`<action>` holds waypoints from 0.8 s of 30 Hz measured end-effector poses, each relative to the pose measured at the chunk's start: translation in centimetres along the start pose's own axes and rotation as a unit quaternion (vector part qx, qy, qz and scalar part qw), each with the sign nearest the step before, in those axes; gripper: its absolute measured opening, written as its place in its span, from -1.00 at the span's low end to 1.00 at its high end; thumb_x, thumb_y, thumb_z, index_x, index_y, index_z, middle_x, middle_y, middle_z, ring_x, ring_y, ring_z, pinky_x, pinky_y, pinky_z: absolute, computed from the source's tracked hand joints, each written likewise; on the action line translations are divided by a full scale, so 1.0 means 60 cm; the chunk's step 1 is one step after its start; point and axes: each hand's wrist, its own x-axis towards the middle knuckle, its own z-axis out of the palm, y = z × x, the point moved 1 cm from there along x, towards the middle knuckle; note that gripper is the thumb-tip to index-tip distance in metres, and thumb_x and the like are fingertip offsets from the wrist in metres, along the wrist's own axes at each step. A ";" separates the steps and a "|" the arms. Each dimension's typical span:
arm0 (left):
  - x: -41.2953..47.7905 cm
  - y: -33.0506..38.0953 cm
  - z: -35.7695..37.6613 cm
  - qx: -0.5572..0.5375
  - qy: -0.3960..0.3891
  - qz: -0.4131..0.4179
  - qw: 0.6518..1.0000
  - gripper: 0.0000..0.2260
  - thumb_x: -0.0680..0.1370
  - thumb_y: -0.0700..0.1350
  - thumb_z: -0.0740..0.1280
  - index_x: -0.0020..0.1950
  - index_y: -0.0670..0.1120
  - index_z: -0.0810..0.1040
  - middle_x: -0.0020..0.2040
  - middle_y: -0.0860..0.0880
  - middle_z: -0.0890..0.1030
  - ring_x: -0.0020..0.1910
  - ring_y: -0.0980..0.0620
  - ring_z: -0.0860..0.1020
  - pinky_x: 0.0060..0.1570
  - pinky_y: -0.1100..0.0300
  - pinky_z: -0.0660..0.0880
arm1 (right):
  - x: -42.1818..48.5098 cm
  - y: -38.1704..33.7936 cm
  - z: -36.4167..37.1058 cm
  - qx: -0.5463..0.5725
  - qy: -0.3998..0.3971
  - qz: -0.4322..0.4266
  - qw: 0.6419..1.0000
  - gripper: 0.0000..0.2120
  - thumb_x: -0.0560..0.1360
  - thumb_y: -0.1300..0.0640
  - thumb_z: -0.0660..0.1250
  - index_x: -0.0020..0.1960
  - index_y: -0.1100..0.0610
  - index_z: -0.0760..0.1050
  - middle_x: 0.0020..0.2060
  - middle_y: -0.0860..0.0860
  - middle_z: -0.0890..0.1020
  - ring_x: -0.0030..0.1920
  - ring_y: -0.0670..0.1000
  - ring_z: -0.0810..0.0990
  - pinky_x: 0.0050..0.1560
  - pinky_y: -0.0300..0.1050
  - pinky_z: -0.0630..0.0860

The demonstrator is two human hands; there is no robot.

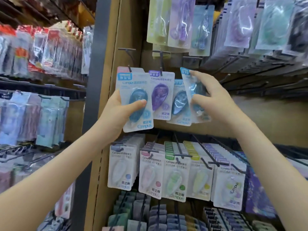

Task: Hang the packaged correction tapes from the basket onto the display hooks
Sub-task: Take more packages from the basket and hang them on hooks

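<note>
Two hands work a stationery display. The left hand [115, 115] grips the first blue pack [133, 84], with the thumb curled across its blister and the fingers behind the card. It holds the pack just below the left hook [131, 59]. The right hand [213, 99] pinches the second blue pack [188, 85], which is tilted, with the thumb on its face and the index finger at its top edge. Between the hands, one purple pack [160, 97] hangs on the middle hook [161, 60]. A third blue pack [179, 104] sits partly hidden behind the tilted one, and its hook cannot be made out. A pinkish card [122, 69] shows behind the first pack. Below, five stacks [120, 167] of packs fill five hooks. Above hang three pastel packs [180, 22]: green, purple and blue.
</note>
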 end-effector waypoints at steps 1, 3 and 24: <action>0.002 0.000 0.004 -0.002 -0.006 -0.001 1.000 -0.64 0.50 -0.23 0.38 0.24 0.03 0.45 0.10 0.05 0.65 -0.01 0.04 0.66 -0.21 0.16 0.61 | -0.002 0.010 -0.009 0.021 -0.005 0.014 1.000 -0.35 0.47 0.24 0.27 0.48 -0.15 0.21 0.45 -0.15 0.26 0.38 -0.17 0.25 0.40 -0.17 0.22; 0.005 -0.002 0.014 0.001 -0.020 0.000 1.000 -0.63 0.48 -0.22 0.40 0.23 0.04 0.45 0.09 0.06 0.65 -0.01 0.05 0.66 -0.21 0.15 0.61 | -0.011 0.040 -0.021 0.043 -0.009 0.052 0.998 -0.33 0.47 0.22 0.26 0.48 -0.21 0.17 0.47 -0.16 0.23 0.41 -0.15 0.24 0.40 -0.08 0.26; 0.021 -0.041 0.084 0.062 -0.001 0.014 0.998 -0.52 0.46 -0.13 0.43 0.34 0.05 0.39 0.20 0.07 0.59 0.08 0.05 0.63 -0.11 0.10 0.63 | -0.033 0.126 -0.007 -0.135 -0.119 0.134 0.974 -0.29 0.49 0.08 0.33 0.55 -0.10 0.09 0.56 -0.05 -0.12 0.54 0.00 -0.07 0.46 -0.04 0.09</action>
